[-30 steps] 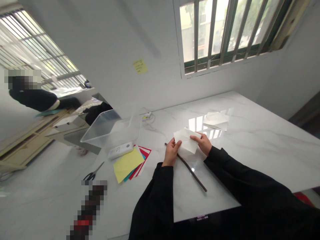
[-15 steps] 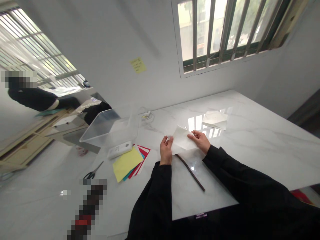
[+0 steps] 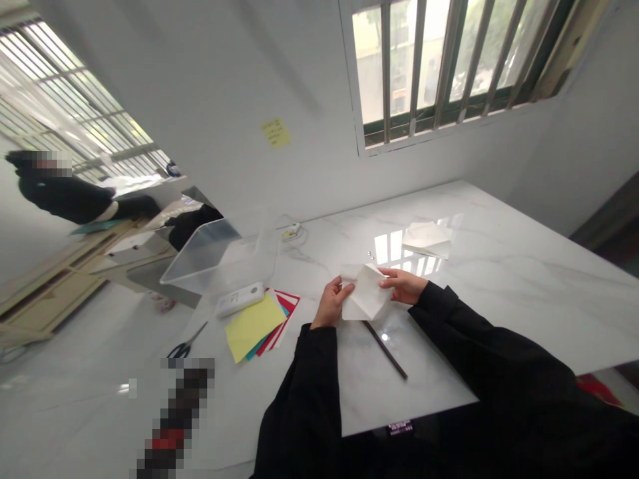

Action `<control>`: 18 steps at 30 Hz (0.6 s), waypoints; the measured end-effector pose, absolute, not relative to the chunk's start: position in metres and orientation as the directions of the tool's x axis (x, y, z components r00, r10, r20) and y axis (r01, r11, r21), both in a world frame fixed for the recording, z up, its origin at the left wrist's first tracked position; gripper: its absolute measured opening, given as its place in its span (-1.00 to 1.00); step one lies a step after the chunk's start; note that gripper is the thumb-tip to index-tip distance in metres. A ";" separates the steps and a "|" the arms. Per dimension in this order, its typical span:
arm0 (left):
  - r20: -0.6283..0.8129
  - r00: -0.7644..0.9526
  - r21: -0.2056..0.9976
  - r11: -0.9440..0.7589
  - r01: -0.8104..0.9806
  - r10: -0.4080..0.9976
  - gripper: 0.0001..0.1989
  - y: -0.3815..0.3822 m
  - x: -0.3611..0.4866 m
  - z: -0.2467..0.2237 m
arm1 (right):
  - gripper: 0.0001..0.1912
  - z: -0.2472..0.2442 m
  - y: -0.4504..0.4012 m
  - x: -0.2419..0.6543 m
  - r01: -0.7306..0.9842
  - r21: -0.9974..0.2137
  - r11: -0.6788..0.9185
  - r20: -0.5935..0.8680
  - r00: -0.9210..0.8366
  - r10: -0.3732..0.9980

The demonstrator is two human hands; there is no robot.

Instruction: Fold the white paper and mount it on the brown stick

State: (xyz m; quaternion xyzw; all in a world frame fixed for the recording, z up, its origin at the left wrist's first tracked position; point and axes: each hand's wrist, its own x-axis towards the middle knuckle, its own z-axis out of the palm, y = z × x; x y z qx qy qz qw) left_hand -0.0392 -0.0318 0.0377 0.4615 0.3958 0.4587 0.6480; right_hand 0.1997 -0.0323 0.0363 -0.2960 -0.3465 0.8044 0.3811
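"Left hand point(image 3: 330, 305), what's it doing?"

"Gripping the left side of a folded white paper sheet point(image 3: 365, 293), with the thumb across the top. Right hand point(image 3: 403, 286) pinches the sheet's right edge. The hands are apart, the sheet between them."

"Is the sheet on the table?"

"Can't tell if it touches the marble table point(image 3: 504, 279). It's over the middle of the top."

"What's close by?"

"A thin dark stick point(image 3: 385, 350) lies just nearer, angled away to the right. Left of the hands are a stack of coloured paper point(image 3: 254, 326), yellow on top, and black-handled scissors point(image 3: 180, 350)."

"Farther off?"

"A clear plastic box point(image 3: 219, 261) far left, and a second folded white paper point(image 3: 426, 239) far right."
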 end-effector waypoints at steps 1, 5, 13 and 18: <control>-0.088 0.260 0.962 0.151 -0.230 0.962 -0.41 -0.032 -0.040 0.038 | -0.38 0.036 -0.032 0.199 -0.427 -0.775 -0.465 -0.208 -0.524 0.826; -0.083 0.206 0.953 0.137 -0.269 0.975 -0.36 -0.031 -0.038 0.038 | -0.37 0.031 -0.026 0.194 -0.536 -0.745 -0.397 -0.260 -0.315 0.913; -0.101 0.063 0.931 0.117 -0.347 0.993 -0.31 -0.025 -0.043 0.035 | -0.47 0.020 -0.026 0.180 -0.602 -0.701 -0.383 -0.334 -0.197 0.922; -0.052 0.024 0.921 0.057 -0.386 0.998 -0.29 -0.024 -0.046 0.039 | -0.65 0.022 -0.031 0.173 -0.525 -0.743 -0.415 -0.313 -0.276 0.909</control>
